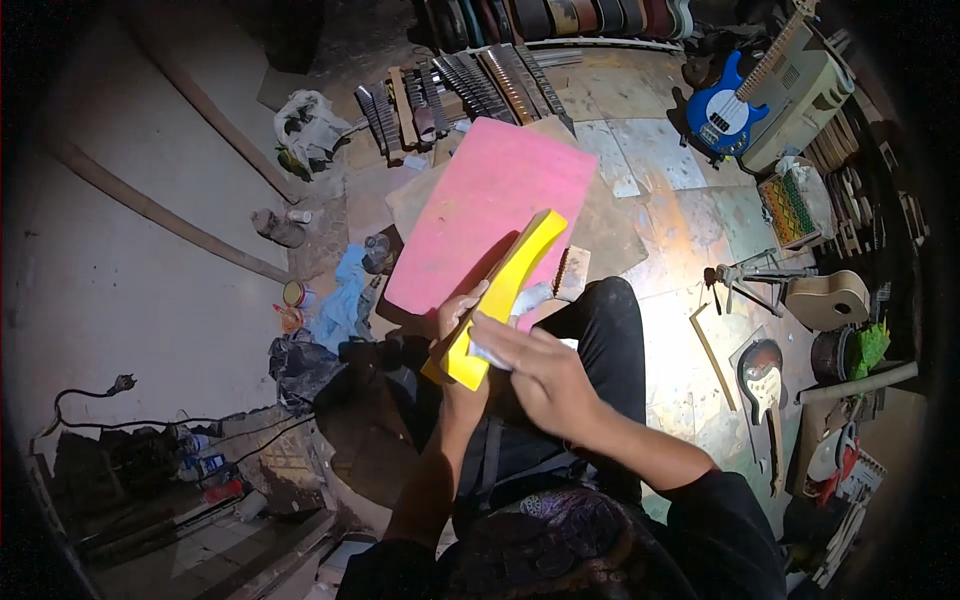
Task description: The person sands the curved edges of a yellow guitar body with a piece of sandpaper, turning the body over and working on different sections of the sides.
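Note:
My left hand [460, 402] grips a long, curved, bright yellow piece [524, 255] from its left side and below, holding it slanted above my lap. My right hand [545, 385] presses a crumpled whitish sheet or pad [488, 352] against the lower part of the yellow piece, with fingertips on its face. Beyond them lies a pink board [455, 205] on a larger tan sheet [615, 238]. A small pale block [575, 270] is beside the board, partly behind the yellow piece.
Rows of guitar necks [470, 85] lie ahead. A blue bass guitar [725, 120], an unfinished acoustic guitar [825, 300] and a dark electric guitar [762, 380] are at the right. A blue cloth [338, 300] and cans [297, 293] sit left, near cables [90, 393].

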`<control>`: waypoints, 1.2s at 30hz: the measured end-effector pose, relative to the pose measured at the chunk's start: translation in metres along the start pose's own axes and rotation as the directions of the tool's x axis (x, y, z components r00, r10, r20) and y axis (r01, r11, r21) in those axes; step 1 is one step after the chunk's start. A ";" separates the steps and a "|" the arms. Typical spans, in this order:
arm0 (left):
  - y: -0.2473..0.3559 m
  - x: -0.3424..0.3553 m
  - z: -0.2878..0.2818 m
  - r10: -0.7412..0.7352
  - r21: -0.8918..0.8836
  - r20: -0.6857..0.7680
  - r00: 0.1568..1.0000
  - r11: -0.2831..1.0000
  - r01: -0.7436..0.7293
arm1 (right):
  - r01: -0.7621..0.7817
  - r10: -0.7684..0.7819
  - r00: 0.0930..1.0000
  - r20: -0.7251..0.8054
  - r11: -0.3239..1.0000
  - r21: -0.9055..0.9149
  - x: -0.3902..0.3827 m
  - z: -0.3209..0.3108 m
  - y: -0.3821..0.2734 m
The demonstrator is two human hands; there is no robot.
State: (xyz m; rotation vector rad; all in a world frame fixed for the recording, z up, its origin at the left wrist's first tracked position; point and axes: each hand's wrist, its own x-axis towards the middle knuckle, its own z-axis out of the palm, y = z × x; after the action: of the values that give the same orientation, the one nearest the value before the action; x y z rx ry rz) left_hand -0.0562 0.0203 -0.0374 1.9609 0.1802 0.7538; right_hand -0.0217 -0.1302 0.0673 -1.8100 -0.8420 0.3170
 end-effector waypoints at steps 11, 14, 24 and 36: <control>-0.016 0.002 -0.018 -0.060 -0.019 0.006 0.998 0.998 0.060 | 0.127 -0.140 0.989 -0.048 0.971 -0.204 0.037 0.016 0.100; -0.025 0.005 -0.018 -0.043 0.076 0.076 0.996 0.996 0.038 | -0.044 -0.060 0.978 -0.198 0.874 -0.484 0.069 -0.008 0.133; -0.016 0.003 -0.030 -0.139 0.049 0.039 0.989 0.989 0.138 | -0.192 0.032 0.940 -0.340 0.873 -0.448 0.075 -0.008 0.158; -0.017 0.009 -0.036 -0.411 -0.068 0.160 0.897 0.902 0.426 | 0.059 -0.158 0.959 -0.234 0.923 -0.381 0.041 0.017 0.120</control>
State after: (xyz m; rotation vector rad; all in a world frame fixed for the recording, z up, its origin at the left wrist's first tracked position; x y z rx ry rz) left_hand -0.0666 0.0595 -0.0370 1.7845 0.4544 0.3310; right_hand 0.0458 -0.1129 -0.0406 -2.0866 -0.8514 -0.1663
